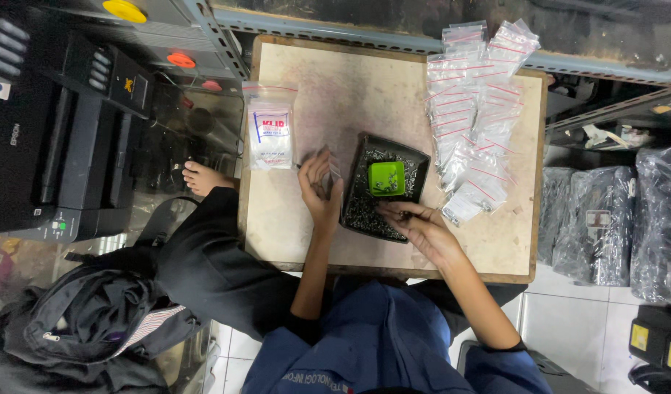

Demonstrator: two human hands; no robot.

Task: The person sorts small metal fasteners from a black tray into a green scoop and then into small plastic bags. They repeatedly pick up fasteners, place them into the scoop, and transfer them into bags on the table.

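The person sits at a low wooden bench and works over a black tray heaped with small dark screws. The left hand hovers just left of the tray, fingers curled around a small clear plastic bag; the grip is closed lightly on the bag, pinching it upright. The right hand rests at the tray's near right corner, fingers bent inward over the screws; its grip is partly closed, and whether it has any screws in it cannot be told. A small green cup sits inside the tray on top of the screws, near the far side. To the left of the left hand lies a packet of empty clear bags with a red stripe along the top. On the right half of the bench, a long pile of filled little bags with red seal lines stretches from the far edge toward the tray. A black printer stands beside the bench on the left
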